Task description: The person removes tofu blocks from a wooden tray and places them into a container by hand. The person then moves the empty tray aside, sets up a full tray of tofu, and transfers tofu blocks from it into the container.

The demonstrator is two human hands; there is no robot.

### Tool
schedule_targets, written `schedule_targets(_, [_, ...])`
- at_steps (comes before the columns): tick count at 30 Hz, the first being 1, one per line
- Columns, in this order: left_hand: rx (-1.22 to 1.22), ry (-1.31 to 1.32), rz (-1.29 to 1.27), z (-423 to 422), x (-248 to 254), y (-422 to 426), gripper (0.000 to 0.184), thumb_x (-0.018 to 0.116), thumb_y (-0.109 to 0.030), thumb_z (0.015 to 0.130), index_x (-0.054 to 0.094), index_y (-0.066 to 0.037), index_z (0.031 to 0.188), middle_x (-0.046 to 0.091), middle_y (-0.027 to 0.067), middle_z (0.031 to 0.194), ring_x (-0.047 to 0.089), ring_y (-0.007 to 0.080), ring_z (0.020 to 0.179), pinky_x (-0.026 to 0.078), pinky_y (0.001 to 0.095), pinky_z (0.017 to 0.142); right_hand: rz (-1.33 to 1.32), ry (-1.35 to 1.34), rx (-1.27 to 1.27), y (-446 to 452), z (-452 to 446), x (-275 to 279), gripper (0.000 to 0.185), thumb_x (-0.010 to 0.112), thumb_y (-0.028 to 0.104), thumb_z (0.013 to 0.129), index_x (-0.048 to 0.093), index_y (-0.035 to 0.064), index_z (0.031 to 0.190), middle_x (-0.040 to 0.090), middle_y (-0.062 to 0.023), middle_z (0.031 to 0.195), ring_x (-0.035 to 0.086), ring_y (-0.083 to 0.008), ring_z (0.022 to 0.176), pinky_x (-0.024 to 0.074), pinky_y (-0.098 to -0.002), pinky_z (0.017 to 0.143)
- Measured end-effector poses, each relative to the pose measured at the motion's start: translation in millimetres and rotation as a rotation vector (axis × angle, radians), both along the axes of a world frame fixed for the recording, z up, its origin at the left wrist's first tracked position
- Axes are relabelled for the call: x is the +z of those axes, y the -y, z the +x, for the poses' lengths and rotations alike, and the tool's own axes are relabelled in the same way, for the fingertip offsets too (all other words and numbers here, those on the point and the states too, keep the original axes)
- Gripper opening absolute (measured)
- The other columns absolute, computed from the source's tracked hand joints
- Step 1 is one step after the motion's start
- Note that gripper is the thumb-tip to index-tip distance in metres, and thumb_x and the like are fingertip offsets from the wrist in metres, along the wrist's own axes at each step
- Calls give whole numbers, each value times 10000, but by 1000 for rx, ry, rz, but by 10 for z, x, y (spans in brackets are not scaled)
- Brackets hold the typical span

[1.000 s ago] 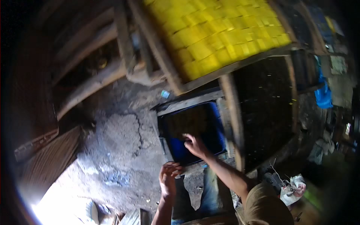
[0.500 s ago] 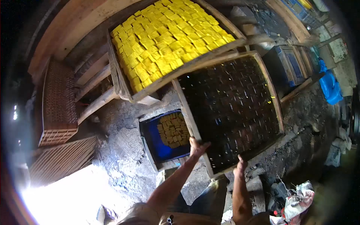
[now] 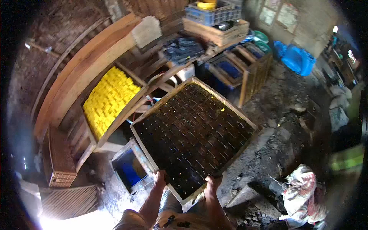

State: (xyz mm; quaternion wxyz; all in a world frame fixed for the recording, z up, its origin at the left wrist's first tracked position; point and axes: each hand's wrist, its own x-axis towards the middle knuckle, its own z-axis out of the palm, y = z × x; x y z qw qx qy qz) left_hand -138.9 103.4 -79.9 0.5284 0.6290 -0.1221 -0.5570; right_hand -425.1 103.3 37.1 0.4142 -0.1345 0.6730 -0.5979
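Observation:
A square wooden-framed tray with a dark woven bottom is held out in front of my body. My left hand is closed round its near left edge. On the near right edge, my right hand is closed too. White specks and a few yellow bits lie on the woven bottom. Just left of the tray, a blue-lined box stands on the ground, partly covered by the tray. Behind it, a second wooden-framed tray holds rows of yellow blocks.
At the back stand a blue crate and a wooden box. Wooden frames and a blue plastic container stand at the right rear. A white sack lies near right on the rough dark floor.
My view has swung right and up. The dark tray has turned and moved away from the yellow blocks, with both hands still on its frame. The brown blocks in the blue-lined box are out of sight.

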Motion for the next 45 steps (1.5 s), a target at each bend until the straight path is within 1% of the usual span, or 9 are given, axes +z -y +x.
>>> schedule_targets(3, [58,-346,-49,-799,136,200,220,575,-254,809,545,-128,986,506,11,666,485,155,513,421,321,475,-91,68,-114,-166,-706,-18,653,593,-61,499,528,56,1139,577,-29,956,551,-199,831,488,-328,732])
schedule_targets(7, [-427,157,104,-1921,313,576,208,532,-162,776,548,-33,940,536,71,763,515,183,568,441,329,497,-245,129,-286,-168,-1627,550,602,572,-49,526,548,76,1114,551,-22,926,540,-192,809,501,-332,726])
schedule_targets(10, [-354,-791,298,-3106,-265,860,161,518,-264,864,577,-116,844,498,3,726,492,143,612,423,291,515,-146,381,-468,-136,-2501,614,608,599,-27,569,541,85,1164,557,-35,949,547,-198,808,512,-340,715])
schedule_targets(22, [-764,-308,-259,-5242,29,3497,345,639,-277,860,570,-57,1116,612,100,990,622,243,898,522,408,685,93,-107,-382,3072,-5312,195,480,640,93,715,527,62,1181,585,-58,977,572,-220,832,517,-337,722])
schedule_targets(28, [-563,-486,149,-4266,85,5389,441,454,-201,963,408,-31,1366,539,151,1312,620,273,1068,551,366,805,468,-703,-205,5537,-6693,-1084,437,660,153,788,521,50,1190,598,-69,991,585,-231,843,520,-335,726])
schedule_targets(33, [-171,49,439,-3066,472,5342,402,486,-401,950,543,-120,1231,666,67,1047,657,195,862,506,347,736,1063,-1217,-59,6921,-7290,-2709,931,765,395,730,316,9,1447,395,-160,1460,384,-344,1313,313,-465,1106])
schedule_targets(35, [-44,155,447,-2879,709,5085,351,506,-351,934,555,-150,1218,670,68,1039,659,197,826,490,338,706,687,-916,48,7468,-6423,-1368,894,750,417,697,351,-80,1325,523,-233,1274,565,-357,1100,458,-463,950])
schedule_targets(43, [128,159,369,-3617,1462,3992,407,571,-408,880,546,-131,1177,647,87,1042,644,215,849,494,367,683,272,-697,479,8504,-5848,-1798,869,741,189,746,239,-67,1407,418,-244,1350,476,-360,1198,410,-444,999])
schedule_targets(45, [157,234,354,-3926,1509,3528,476,486,-513,918,516,-162,1239,619,76,1131,643,218,907,499,397,744,145,203,427,8495,-5272,-1272,916,696,134,774,139,97,1500,388,-164,1398,452,-302,1231,396,-512,983])
